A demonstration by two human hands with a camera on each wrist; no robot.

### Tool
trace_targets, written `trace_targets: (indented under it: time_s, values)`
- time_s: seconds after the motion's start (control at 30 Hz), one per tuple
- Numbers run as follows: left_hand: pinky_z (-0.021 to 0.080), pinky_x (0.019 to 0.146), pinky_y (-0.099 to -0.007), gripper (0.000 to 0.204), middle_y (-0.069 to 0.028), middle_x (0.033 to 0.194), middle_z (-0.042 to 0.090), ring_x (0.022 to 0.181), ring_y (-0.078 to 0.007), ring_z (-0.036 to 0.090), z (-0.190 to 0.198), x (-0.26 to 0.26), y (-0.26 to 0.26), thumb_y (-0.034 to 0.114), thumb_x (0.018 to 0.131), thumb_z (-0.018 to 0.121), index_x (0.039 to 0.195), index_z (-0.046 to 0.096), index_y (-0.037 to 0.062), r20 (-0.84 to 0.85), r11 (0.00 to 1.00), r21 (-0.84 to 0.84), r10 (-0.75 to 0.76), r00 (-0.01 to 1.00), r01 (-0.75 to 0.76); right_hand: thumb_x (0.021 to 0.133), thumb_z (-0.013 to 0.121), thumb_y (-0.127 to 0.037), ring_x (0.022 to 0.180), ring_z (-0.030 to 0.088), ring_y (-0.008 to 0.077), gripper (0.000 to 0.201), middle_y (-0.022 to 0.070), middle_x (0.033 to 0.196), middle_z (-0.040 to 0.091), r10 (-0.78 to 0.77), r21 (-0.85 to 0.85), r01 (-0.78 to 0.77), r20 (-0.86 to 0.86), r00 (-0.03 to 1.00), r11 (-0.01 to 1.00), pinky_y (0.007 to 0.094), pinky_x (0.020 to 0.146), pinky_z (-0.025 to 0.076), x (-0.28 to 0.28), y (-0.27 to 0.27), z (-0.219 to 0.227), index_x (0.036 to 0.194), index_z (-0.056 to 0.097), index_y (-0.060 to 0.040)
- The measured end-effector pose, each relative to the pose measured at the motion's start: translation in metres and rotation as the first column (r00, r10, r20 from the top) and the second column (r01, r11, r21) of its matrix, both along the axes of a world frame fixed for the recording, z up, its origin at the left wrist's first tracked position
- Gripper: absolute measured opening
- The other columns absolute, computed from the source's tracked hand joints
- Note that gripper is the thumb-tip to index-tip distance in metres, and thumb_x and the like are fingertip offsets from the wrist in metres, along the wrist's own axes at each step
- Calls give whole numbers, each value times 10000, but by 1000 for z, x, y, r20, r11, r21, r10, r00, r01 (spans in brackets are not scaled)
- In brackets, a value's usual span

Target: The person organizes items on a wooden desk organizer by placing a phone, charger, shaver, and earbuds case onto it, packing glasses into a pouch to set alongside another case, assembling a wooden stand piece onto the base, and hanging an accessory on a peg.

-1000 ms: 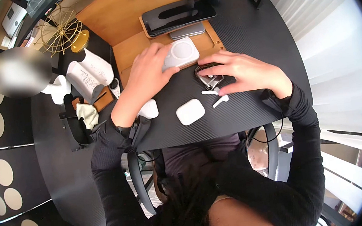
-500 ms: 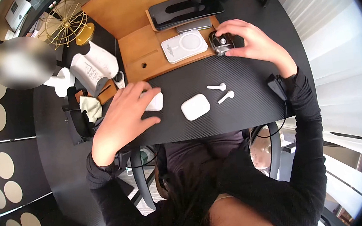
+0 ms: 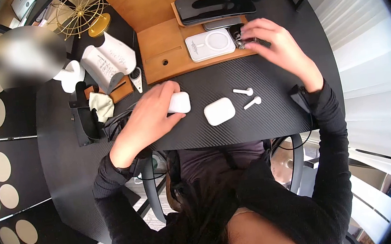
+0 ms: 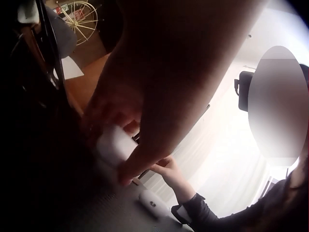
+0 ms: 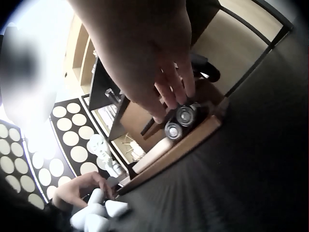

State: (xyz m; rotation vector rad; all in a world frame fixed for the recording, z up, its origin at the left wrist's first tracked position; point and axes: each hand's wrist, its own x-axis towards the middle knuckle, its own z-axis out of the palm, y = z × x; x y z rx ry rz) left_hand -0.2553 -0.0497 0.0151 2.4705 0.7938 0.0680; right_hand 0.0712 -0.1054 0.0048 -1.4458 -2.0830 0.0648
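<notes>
My left hand (image 3: 149,115) grips a small white rounded case (image 3: 180,103) near the desk's front edge, thumb on its near side. The left wrist view shows the same white case (image 4: 116,145) between thumb and fingers. At the right end of the wooden organizer (image 3: 165,72), my right hand (image 3: 275,43) holds a black and silver object (image 3: 236,35), partly hidden by the fingers. Two round metal faces (image 5: 185,116) show on it in the right wrist view, fingertips at its top. Just left of it lies a white flat charger with a ring mark (image 3: 211,44).
Another white case (image 3: 219,111) and two white earbuds (image 3: 252,102) lie mid-desk. A black phone-like slab (image 3: 216,6) leans at the organizer's back. Left are a white holder (image 3: 109,62), a cloth (image 3: 102,106), a black pouch (image 3: 84,120) and a gold wheel (image 3: 81,12).
My left hand has let go of the white charger, moved back toward me and taken hold of the small white case. My right hand has carried the black and silver object from the desk to the organizer.
</notes>
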Motion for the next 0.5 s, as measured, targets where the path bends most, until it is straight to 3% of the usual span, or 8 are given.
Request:
trace_targets:
  time_s: [0.07, 0.1, 0.17, 0.2, 0.3, 0.33, 0.43, 0.5]
  values:
    - [444, 850, -340, 536, -143, 1058, 560, 998, -269, 582, -10, 2, -2, 96, 756, 731, 1159, 379, 60, 81, 953, -289, 118, 990, -90, 766, 711, -195, 918, 615, 264, 242, 90, 957, 610, 148, -57, -148, -15, 989, 987, 358, 759, 520, -12, -13, 14, 923, 628, -30]
    - [444, 850, -340, 536, -143, 1058, 560, 998, -269, 582, -15, 4, -2, 96, 756, 731, 1159, 379, 60, 77, 953, -289, 120, 990, -93, 747, 733, -231, 900, 615, 262, 296, 92, 947, 600, 235, -107, -234, 0, 972, 966, 359, 737, 519, -17, -21, 17, 937, 619, -33]
    - [417, 883, -336, 565, -104, 1090, 528, 1043, -201, 548, -23, 10, -3, 67, 747, 730, 1185, 374, 65, 263, 899, -437, 122, 957, 5, 694, 768, -298, 888, 614, 267, 439, 91, 954, 571, 299, -415, -311, -97, 949, 855, 374, 712, 515, -30, -39, 21, 1010, 594, -47]
    - [378, 916, -319, 551, -72, 1127, 475, 1074, -170, 486, -30, 12, -5, 72, 775, 678, 1237, 377, 72, 374, 902, -427, 108, 921, 68, 633, 801, -310, 882, 613, 264, 560, 87, 974, 550, 317, -515, -294, -45, 947, 805, 378, 707, 511, -34, -45, 21, 1071, 565, -54]
    - [336, 948, -293, 511, -57, 1157, 441, 1094, -165, 440, -37, 10, 0, 140, 830, 594, 1286, 372, 73, 344, 797, -601, 181, 921, 68, 693, 753, -202, 847, 607, 272, 422, 72, 1008, 550, 325, -441, -268, 58, 944, 857, 371, 685, 500, -35, -53, 9, 1035, 560, -48]
    - [322, 941, -271, 469, -43, 1137, 443, 1074, -152, 427, -36, 12, 0, 204, 863, 519, 1293, 388, 71, 397, 821, -565, 178, 900, 87, 693, 753, -202, 847, 607, 272, 422, 72, 1008, 550, 324, -444, -267, 56, 944, 855, 371, 685, 500, -34, -53, 7, 1035, 560, -48]
    - [320, 940, -275, 459, -45, 1135, 443, 1069, -138, 423, -36, 13, 0, 230, 877, 500, 1290, 394, 58, 354, 704, -707, 270, 896, 67, 708, 719, -92, 854, 608, 261, 301, 76, 907, 564, 287, -413, -257, 12, 958, 874, 384, 696, 508, -33, -48, 2, 978, 595, -47]
    - [333, 922, -269, 444, -43, 1114, 454, 1043, -130, 436, -38, 15, -2, 215, 877, 515, 1277, 405, 56, 382, 717, -694, 288, 878, 67, 723, 694, -63, 843, 606, 255, 208, 64, 866, 582, 291, -359, -276, -11, 957, 891, 375, 686, 508, -32, -45, -2, 916, 618, -42]
